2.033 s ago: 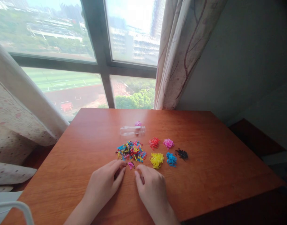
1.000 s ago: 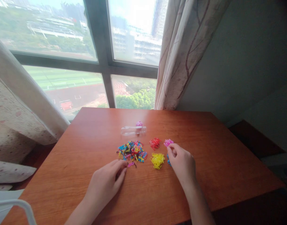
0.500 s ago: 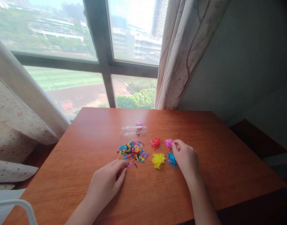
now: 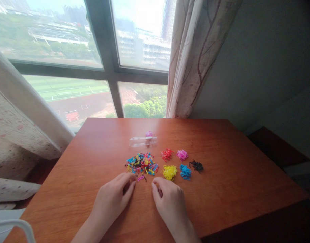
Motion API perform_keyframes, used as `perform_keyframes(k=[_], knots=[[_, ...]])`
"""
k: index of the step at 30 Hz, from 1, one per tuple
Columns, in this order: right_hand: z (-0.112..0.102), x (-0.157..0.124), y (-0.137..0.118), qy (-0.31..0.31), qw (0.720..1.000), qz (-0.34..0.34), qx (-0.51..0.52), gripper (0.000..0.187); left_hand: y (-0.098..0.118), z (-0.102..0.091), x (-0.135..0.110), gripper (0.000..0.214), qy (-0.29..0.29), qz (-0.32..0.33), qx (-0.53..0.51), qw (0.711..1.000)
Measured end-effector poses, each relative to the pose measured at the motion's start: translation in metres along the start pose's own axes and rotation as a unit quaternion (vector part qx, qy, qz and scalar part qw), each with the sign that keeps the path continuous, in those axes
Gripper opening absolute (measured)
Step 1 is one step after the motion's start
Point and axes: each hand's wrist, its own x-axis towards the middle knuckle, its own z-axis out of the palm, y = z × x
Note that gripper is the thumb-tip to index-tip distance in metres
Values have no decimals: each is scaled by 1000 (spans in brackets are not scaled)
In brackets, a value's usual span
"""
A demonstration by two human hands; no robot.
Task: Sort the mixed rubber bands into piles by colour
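Note:
My left hand [image 4: 114, 193] rests on the table with thumb and fingertips pressed together, close to a mixed pile of small coloured rubber bands [image 4: 142, 163]. Anything in that pinch is too small to make out. Just beyond its fingertips lie a loose pink band [image 4: 140, 178] and a dark one. Across from it is my right hand [image 4: 168, 195], fingers curled and tips closed, with nothing visible in them. Sorted piles lie to the right: red bands [image 4: 166, 154], pink bands [image 4: 182, 155], yellow bands [image 4: 169, 172], blue bands [image 4: 185, 171] and black bands [image 4: 196, 165].
A clear plastic bottle [image 4: 142, 141] lies on its side behind the mixed pile, with a pink object [image 4: 149, 134] beside it. The brown wooden table [image 4: 233, 182] reaches toward the window. A white curved bar [image 4: 20, 222] stands at the lower left.
My right hand has moved left and toward me, from the pink pile to beside my left hand, uncovering the black pile. My left hand has stayed nearly in place. The camera view shifted slightly.

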Motion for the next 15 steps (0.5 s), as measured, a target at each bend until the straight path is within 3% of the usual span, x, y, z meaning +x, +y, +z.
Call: perform_keyframes(k=[15], knots=[[9,3,-7,-26,999,7,-26,9,-3,1,2,20,41,20,20,999]])
